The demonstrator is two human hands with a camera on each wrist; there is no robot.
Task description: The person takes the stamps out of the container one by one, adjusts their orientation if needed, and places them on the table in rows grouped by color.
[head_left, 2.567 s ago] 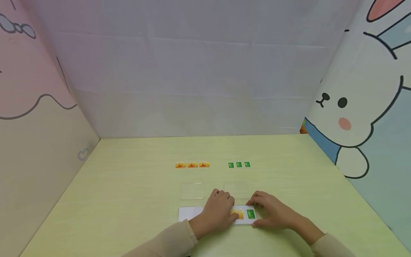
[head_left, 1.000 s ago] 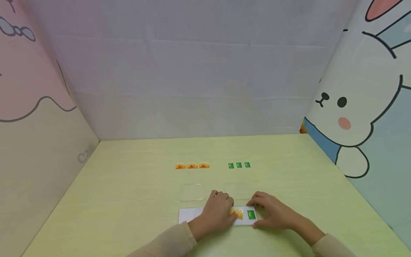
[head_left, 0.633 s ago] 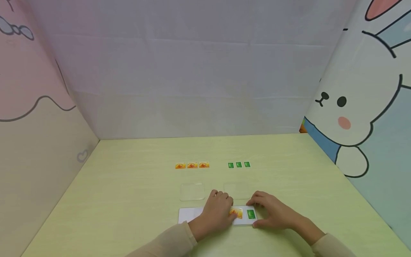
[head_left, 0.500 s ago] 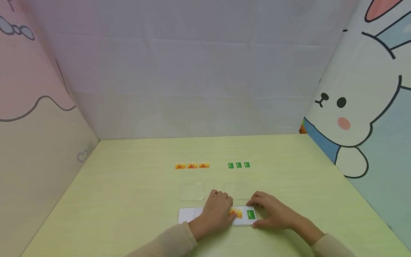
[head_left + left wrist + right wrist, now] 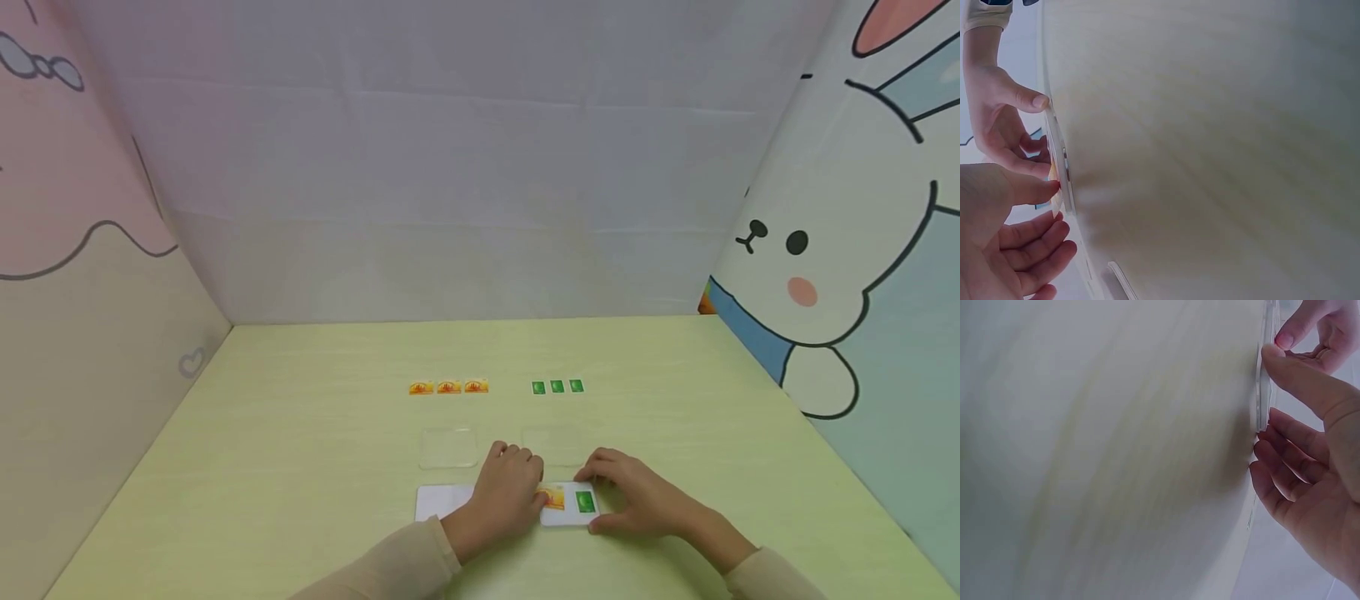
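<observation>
My left hand [image 5: 504, 496] reaches over the middle of the white cards, its thumb and index finger pinching a thin orange picture card [image 5: 1056, 203] at its edge. That orange piece lies on the left part of a white card [image 5: 570, 517] with a rounded corner. Beside it on the same card is a green picture card [image 5: 585, 502]. Around this card's right end, my right hand [image 5: 637, 496] grips with the thumb at the near edge and fingers at the far edge. Another white card [image 5: 441, 500] shows left of my left hand, partly hidden beneath it.
Two clear plates, a left clear plate [image 5: 448, 448] and a right clear plate [image 5: 552, 444], lie just beyond the hands. Farther back are a row of orange picture cards [image 5: 448, 387] and a row of green picture cards [image 5: 557, 387]. Printed cloth walls [image 5: 465, 208] enclose the table.
My left thumb has shifted slightly left, and the right white card's near left corner now shows. My right hand keeps its hold almost unmoved.
</observation>
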